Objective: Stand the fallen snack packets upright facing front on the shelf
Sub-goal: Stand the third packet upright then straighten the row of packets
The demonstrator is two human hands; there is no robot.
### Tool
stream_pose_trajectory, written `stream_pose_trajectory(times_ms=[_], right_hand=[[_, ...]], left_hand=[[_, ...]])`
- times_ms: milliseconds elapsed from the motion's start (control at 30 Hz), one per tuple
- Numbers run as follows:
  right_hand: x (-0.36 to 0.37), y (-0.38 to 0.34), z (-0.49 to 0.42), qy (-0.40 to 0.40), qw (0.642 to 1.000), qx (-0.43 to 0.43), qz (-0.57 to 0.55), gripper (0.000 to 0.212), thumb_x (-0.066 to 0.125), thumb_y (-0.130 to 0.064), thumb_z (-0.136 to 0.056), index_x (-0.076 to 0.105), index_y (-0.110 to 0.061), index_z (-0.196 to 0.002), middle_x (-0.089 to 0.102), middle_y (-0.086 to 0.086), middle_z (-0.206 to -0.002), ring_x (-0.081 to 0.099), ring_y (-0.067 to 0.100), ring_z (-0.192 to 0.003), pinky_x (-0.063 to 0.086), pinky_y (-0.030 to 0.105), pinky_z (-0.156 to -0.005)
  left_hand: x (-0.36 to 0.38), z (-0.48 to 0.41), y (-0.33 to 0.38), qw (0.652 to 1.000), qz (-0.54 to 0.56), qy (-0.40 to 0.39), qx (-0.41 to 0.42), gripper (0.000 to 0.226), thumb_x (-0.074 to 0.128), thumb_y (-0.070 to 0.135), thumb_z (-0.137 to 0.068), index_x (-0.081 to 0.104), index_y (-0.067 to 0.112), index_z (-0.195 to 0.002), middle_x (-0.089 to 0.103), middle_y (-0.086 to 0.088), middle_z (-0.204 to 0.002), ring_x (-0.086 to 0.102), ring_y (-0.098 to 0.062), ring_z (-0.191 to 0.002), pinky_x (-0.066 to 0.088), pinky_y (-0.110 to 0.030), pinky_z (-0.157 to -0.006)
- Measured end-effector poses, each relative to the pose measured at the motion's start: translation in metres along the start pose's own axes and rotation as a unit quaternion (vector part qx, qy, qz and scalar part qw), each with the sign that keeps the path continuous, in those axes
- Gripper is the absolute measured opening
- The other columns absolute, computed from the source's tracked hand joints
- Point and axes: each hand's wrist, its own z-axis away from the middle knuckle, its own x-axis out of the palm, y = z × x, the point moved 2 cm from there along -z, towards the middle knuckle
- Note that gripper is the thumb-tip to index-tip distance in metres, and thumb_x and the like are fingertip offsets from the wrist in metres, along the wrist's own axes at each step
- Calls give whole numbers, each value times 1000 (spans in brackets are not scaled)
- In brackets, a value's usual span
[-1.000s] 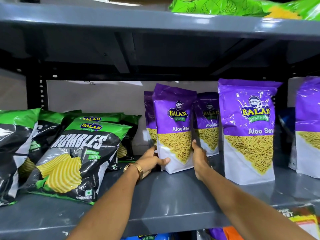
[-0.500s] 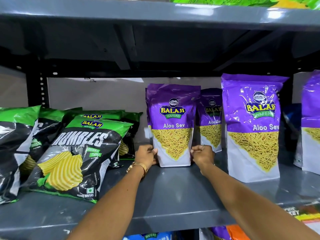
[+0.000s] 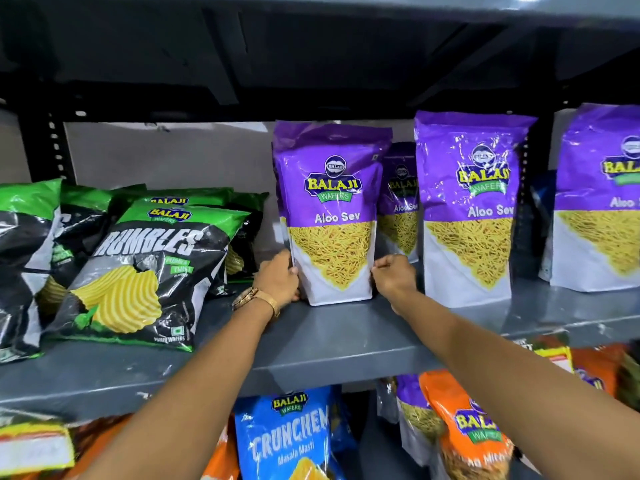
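Purple Aloo Sev packet (image 3: pixel 332 216) (upright) between hands (image 3: pixel 278 277)

Rear Aloo Sev packet (image 3: pixel 398 202) half hidden; rightmost purple packet (image 3: pixel 602 202) cut by the frame edge

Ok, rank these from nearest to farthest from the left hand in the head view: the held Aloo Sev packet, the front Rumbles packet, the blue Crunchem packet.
1. Held Aloo Sev packet: touching the left hand, on its right.
2. Front Rumbles packet: leaning, to its left.
3. Blue Crunchem packet: shelf below.

Upright purple Aloo Sev packet (image 3: pixel 332 216) on grey shelf (image 3: pixel 346 344), left hand (image 3: pixel 278 280) and right hand (image 3: pixel 394 277) at its lower edges.
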Motion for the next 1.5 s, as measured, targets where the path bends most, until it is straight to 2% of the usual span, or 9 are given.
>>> stream_pose_trajectory(times_ms=[133,333,500,700,800,933,1167,1333,1500], right_hand=[[-15,2,9,-22,999,-31,12,32,57,-6,-84,54,-21,-56,65,10,-83,59,25,-81,53,39,-84],[-22,6,19,-84,995,-59,-2,30,62,-7,-83,55,-27,-62,62,3,-77,59,23,-81,54,48,-90],[-25,4,24,-81,991,-100,40,26,62,-4,-83,56,-24,-67,58,-7,-65,57,18,-77,52,35,-80],[-25,2,25,-67,984,-137,93,12,58,0,-82,64,-8,-89,71,11,-88,64,24,-91,40,22,-75],[-26,2,25,-66,983,-137,99,16,58,-2,-83,66,-3,-97,73,15,-101,65,28,-102,43,25,-81],[-27,2,27,-81,981,-139,107,17,56,-4,-85,64,-4,-100,72,15,-105,63,30,-106,43,28,-85],[-30,-3,30,-101,981,-141,90,28,51,-4,-86,63,-5,-112,71,15,-113,62,30,-110,46,33,-91],[-27,-6,37,-53,953,-256,154,21,46,-11,-81,65,-2,-80,72,19,-80,63,38,-84,41,36,-63],[-33,-8,37,-16,955,-258,144,38,33,-27,-71,64,-6,-71,70,25,-85,61,45,-88,29,29,-62]], left_hand=[[-3,5,-4,998,-62,-2,22,41,32,27,-70,53,13,-103,69,-29,-97,68,-48,-87,58,-51,-80],[-15,42,16,985,-157,52,56,42,34,26,-81,54,3,-109,65,-30,-113,59,-50,-102,48,-45,-82],[-17,45,16,984,-153,68,57,29,43,20,-92,55,-1,-107,64,-30,-113,58,-49,-104,45,-45,-79],[-20,49,17,987,-135,51,72,43,38,33,-82,56,3,-106,69,-28,-103,62,-48,-98,50,-47,-83],[-20,51,18,986,-143,55,68,31,44,23,-89,56,2,-109,68,-28,-105,59,-47,-101,49,-47,-83],[-19,51,18,984,-143,64,84,49,33,35,-73,58,4,-102,70,-26,-100,62,-46,-96,51,-47,-82],[-22,59,23,983,-103,128,78,22,50,22,-89,59,2,-93,68,-25,-99,60,-45,-99,46,-42,-76],[-26,69,27,979,-75,162,99,49,47,57,-77,65,12,-67,70,-4,-59,69,-30,-67,55,-43,-72],[-19,70,34,974,-132,127,131,70,41,78,-73,67,13,-68,68,-3,-59,60,-27,-72,50,-39,-74]])
